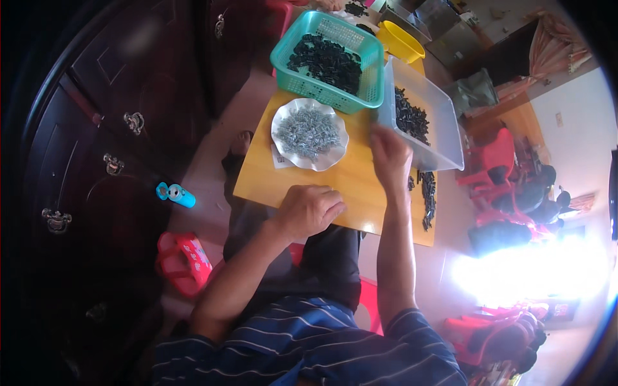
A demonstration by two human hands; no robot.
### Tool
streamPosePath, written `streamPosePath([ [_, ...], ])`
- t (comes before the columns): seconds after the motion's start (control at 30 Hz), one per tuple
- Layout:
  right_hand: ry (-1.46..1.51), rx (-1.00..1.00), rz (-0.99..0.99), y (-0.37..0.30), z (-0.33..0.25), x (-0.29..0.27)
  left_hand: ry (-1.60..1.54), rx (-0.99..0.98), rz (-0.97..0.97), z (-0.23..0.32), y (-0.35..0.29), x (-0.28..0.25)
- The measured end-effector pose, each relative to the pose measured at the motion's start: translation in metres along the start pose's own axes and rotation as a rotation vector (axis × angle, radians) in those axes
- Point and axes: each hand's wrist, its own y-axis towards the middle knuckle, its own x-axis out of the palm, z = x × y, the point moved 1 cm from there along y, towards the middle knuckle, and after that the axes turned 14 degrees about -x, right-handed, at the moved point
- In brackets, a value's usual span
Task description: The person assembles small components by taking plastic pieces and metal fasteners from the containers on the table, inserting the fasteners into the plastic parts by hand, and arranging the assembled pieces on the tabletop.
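My left hand [310, 211] rests at the near edge of the wooden table [351, 193], its fingers curled closed; whatever they hold, if anything, is hidden. Beyond it stands a white scalloped bowl [280, 148] full of small shiny metal pieces [310, 132]. My right hand [391, 159] is raised beside the near left corner of a clear plastic tub [444, 153], its fingers smeared by motion. Inside the tub lie many short black pieces [411, 117]. More black pieces [428, 199] form a strip on the table, right of my right forearm.
A green plastic basket [328, 100] of black parts sits behind the bowl, with a yellow basin [400, 42] farther back. To the left, on the floor, are a blue container with its lid flipped up [177, 194] and a red plastic stool [185, 264]. Dark cabinet doors [122, 83] line the left.
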Motion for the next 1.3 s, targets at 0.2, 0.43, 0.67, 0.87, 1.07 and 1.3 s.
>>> streamPosePath([
  [0.2, -0.071, 0.154, 0.015, -0.078, 0.053, -0.011, 0.031, -0.039, -0.020, -0.006, -0.001, 0.003],
  [0.43, -0.294, 0.160, -0.072, -0.085, 0.093, -0.013, 0.057, -0.015, -0.040, -0.007, -0.002, 0.007],
  [0.67, -0.352, 0.159, -0.168, -0.072, 0.092, 0.006, 0.059, -0.015, -0.038, -0.004, -0.003, 0.006],
  [0.87, -0.380, 0.117, -0.197, -0.069, 0.095, 0.011, 0.051, -0.016, -0.046, -0.003, -0.002, 0.006],
  [1.07, -0.323, 0.066, -0.214, -0.078, 0.069, 0.018, 0.109, -0.026, -0.082, -0.006, -0.001, 0.006],
  [1.3, 0.210, 0.125, -0.208, -0.113, -0.001, 0.023, 0.068, -0.140, 0.009, -0.003, 0.001, 0.004],
])
